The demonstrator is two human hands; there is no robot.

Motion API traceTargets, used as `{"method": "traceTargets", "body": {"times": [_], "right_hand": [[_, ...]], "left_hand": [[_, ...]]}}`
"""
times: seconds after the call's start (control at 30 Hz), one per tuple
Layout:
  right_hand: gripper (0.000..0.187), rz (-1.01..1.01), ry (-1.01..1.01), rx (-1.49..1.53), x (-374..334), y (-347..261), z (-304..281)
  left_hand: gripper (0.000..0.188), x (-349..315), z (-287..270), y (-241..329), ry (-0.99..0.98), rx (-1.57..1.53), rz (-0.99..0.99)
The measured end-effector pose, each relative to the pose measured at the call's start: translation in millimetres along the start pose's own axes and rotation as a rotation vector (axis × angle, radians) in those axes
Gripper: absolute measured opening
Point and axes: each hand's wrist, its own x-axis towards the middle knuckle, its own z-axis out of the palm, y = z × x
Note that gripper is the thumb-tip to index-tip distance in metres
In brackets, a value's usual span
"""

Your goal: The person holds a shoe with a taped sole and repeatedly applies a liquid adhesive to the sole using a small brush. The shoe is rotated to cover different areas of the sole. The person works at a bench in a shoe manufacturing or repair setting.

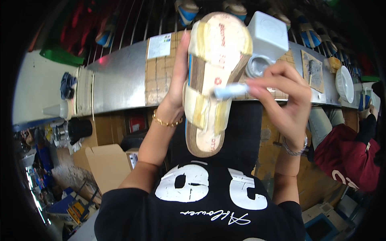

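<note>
My left hand (177,82) grips a sandal (217,76) from its left side and holds it up, underside facing me. Cream and yellowish strap ends are folded over its pale bottom, which has red printing and a brown rim. Between the thumb and fingers of my right hand (290,94) is a slim pale-blue stick tool (231,91), blurred by motion. Its tip is over the middle of the sandal, beside the folded straps; whether it touches cannot be told. Just beyond the right fingers stands a small round grey cup (258,66) beside a white square container (268,34).
A metal bench (120,76) with cardboard (157,84) on it crosses in front of me. More blue-sided sandals (309,38) sit on a rack at the back. To the right are a stained board (313,70), a white bowl (344,84) and a person in maroon (348,154).
</note>
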Motion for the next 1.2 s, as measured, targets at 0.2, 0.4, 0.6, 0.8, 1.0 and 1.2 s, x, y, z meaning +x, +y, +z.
{"method": "traceTargets", "body": {"times": [0.2, 0.4, 0.6, 0.8, 1.0, 1.2], "right_hand": [[0.018, -0.071, 0.263, -0.201, 34, 42, 22], [0.019, 0.141, 0.278, 0.055, -12, 25, -8], [0.013, 0.384, 0.382, 0.271, -47, 64, -28], [0.016, 0.415, 0.194, 0.366, -47, 56, -15], [0.017, 0.497, 0.168, 0.373, -53, 62, -21], [0.015, 0.552, 0.144, 0.558, -50, 74, 0]], "left_hand": [[0.081, -4, -24, 4, -0.004, 0.015, -0.07], [0.089, 3, -88, 65, 0.066, -0.208, -0.004], [0.079, 101, -213, 145, -0.013, -0.419, -0.032], [0.077, 178, -312, 189, 0.421, -0.5, 0.102], [0.078, 189, -255, 162, 0.8, -0.671, 0.221], [0.108, 206, -108, 101, 0.325, 1.085, 0.329]]}}
